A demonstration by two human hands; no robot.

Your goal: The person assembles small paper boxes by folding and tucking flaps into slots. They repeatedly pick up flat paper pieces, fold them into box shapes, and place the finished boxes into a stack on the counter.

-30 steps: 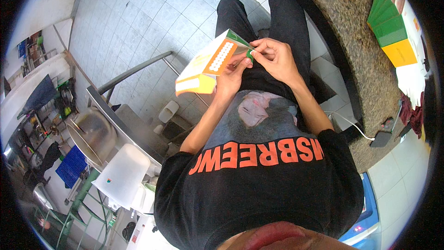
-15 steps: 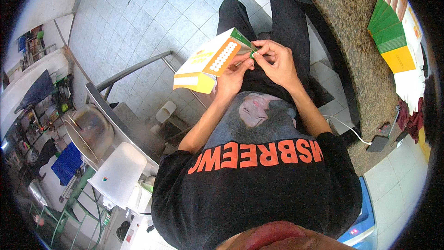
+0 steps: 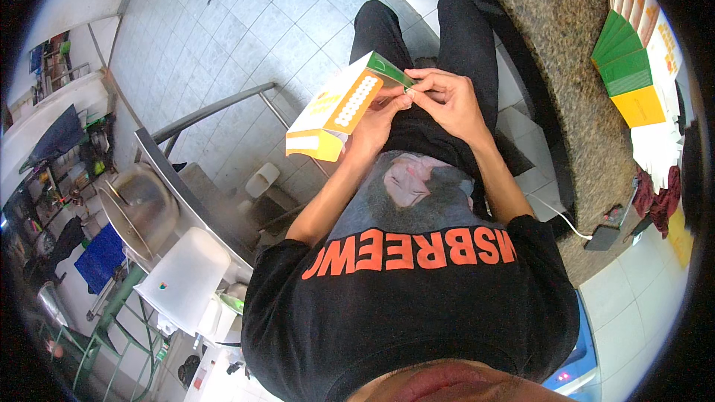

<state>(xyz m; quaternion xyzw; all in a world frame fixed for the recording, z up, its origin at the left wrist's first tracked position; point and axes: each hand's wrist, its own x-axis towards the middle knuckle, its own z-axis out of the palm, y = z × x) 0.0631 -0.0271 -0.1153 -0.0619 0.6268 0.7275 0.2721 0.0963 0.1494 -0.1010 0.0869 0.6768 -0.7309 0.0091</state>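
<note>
Above my lap I hold a folded cardboard box (image 3: 328, 108), white and yellow with an orange strip and a green end. My left hand (image 3: 376, 119) reaches in under the box, its fingers pinching near the green end. On the right side of that end, the thumb and fingers of my right hand (image 3: 449, 100) close on the edge of the green flap. Both sets of fingertips nearly meet there. Part of the left hand's fingers is hidden behind the carton.
To the right runs a granite counter (image 3: 555, 45) with a fanned stack of flat green, yellow and white cartons (image 3: 629, 67). A black device (image 3: 602, 237) with a white cable lies on it. Left are a metal rail (image 3: 216, 112), plastic chairs (image 3: 186, 275) and tiled floor (image 3: 246, 22).
The box has shifted slightly right and down, and its green end shows more. Both hands keep their pinch near the flap.
</note>
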